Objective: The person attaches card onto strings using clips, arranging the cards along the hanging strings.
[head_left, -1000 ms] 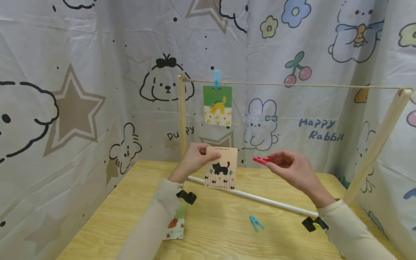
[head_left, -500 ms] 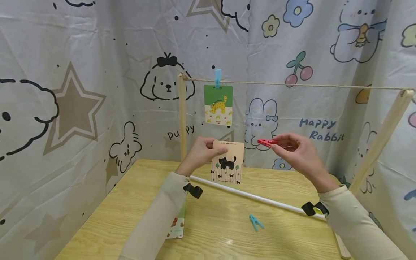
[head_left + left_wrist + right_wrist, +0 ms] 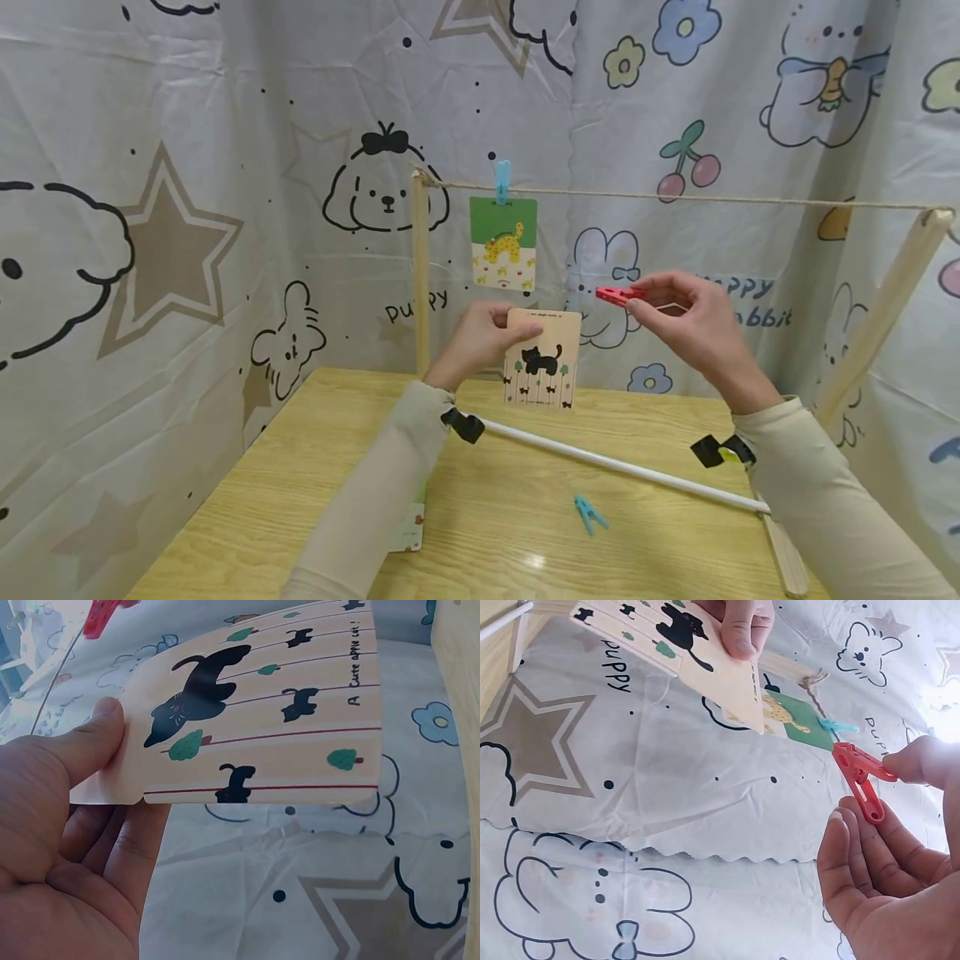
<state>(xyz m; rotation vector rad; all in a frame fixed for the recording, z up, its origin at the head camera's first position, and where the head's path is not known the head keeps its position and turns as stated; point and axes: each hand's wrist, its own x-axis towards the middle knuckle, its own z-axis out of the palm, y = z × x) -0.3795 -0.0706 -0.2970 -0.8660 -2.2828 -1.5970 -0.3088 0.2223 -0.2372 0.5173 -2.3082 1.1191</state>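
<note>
Between thumb and fingers my left hand [image 3: 487, 340] pinches a peach card [image 3: 542, 360] with a black cat on it, by its upper left part. The left wrist view shows the thumb lying over the front of the card [image 3: 262, 712]. To the right, my right hand [image 3: 693, 329] holds a red clothespin [image 3: 619, 296] by its handles, its nose pointing left toward the card. Both are below the string [image 3: 675, 197]. A green and white card [image 3: 503, 243] with a yellow spotted cat hangs from the string under a light blue clothespin [image 3: 502, 182].
Wooden posts [image 3: 422, 275] hold the string at both ends, with a white rod [image 3: 615, 463] running low between them. On the table [image 3: 510, 517] lie a blue clothespin [image 3: 590, 514] and another card [image 3: 411, 525], partly hidden by the left sleeve. A printed curtain [image 3: 285, 100] surrounds the table.
Both hands have risen. The left hand has carried the black cat card up and to the right, and the right hand has lifted the red clothespin toward the string.
</note>
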